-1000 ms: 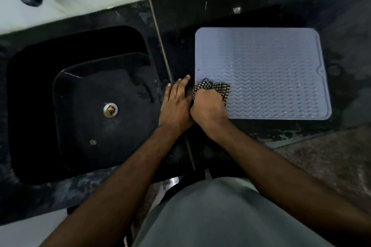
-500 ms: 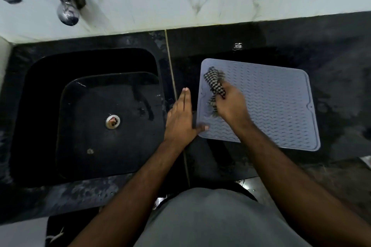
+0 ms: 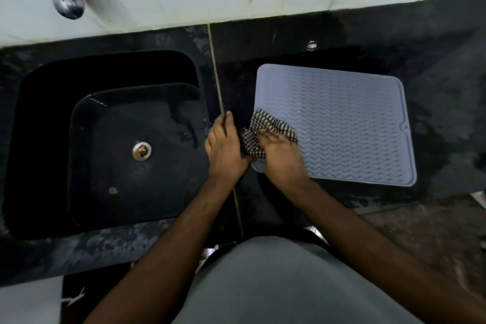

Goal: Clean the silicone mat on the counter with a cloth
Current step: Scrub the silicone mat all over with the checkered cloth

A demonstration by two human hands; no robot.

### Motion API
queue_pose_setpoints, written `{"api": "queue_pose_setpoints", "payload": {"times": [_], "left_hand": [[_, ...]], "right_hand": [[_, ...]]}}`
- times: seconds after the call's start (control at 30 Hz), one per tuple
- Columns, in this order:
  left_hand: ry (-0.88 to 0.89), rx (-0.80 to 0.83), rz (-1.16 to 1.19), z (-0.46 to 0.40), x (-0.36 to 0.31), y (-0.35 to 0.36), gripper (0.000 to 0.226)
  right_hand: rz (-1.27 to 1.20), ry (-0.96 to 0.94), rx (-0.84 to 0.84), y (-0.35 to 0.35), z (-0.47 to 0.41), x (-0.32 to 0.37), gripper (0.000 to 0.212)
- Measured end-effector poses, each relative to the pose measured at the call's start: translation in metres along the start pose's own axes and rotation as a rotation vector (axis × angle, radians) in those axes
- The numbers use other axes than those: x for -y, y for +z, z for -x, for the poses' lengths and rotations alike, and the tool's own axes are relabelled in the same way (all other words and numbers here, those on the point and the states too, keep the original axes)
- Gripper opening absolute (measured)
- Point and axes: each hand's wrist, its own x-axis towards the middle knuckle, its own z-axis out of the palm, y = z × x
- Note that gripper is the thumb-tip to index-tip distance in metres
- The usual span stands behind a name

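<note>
now right hand (image 3: 282, 158) presses checked cloth (image 3: 265, 129) on mat (image 3: 342, 123)

Both bare forearms reach forward from the bottom of the view and converge near the middle of the worktop, wrists close together. The left hand (image 3: 226, 150) lies palm down, its fingers (image 3: 223, 126) straight and held together, pointing toward the back edge of the worktop. The hand rests flat on the worktop. The right hand (image 3: 282, 158) sits just beside it, knuckles up, its wrist angled slightly inward. Its fingers are curled and bunch the cloth (image 3: 259, 134), pressing it down. The two hands nearly touch at their inner edges. The right forearm runs off toward the lower right corner of the view, the left toward the lower left.
</note>
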Motion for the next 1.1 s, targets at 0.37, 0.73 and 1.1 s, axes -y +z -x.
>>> {"api": "queue_pose_setpoints", "payload": {"times": [0.37, 0.73, 1.1], "left_hand": [[0.416, 0.293, 0.07, -0.013, 0.013, -0.034, 0.121], [0.309, 0.271, 0.099, -0.026, -0.006, -0.036, 0.089], [0.196, 0.045, 0.255, -0.008, -0.004, -0.023, 0.054]], "right_hand": [[-0.073, -0.058, 0.006, 0.012, 0.012, -0.016, 0.067], [-0.03, 0.052, -0.062, 0.03, 0.017, 0.002, 0.061], [-0.095, 0.068, -0.052, 0.0, 0.005, 0.006, 0.051]]}}
